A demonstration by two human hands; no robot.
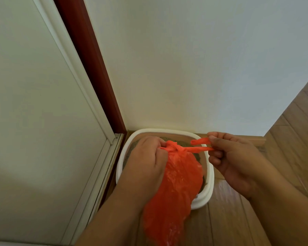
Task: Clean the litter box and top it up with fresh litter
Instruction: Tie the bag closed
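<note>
An orange plastic bag [174, 189] hangs full in front of me, over a white litter box [210, 176] that stands in the corner on the floor. Grey litter [182, 143] shows inside the box behind the bag. A knot sits at the bag's neck. My left hand [146, 166] grips one bag handle just left of the knot. My right hand [233, 157] pinches the other handle and holds it stretched out to the right. The near part of the box is hidden by the bag and my arms.
A white wall [194, 68] rises right behind the box. A white door [34, 112] with a dark red frame [89, 59] stands to the left. Wooden floor [283, 139] runs along the right and near side.
</note>
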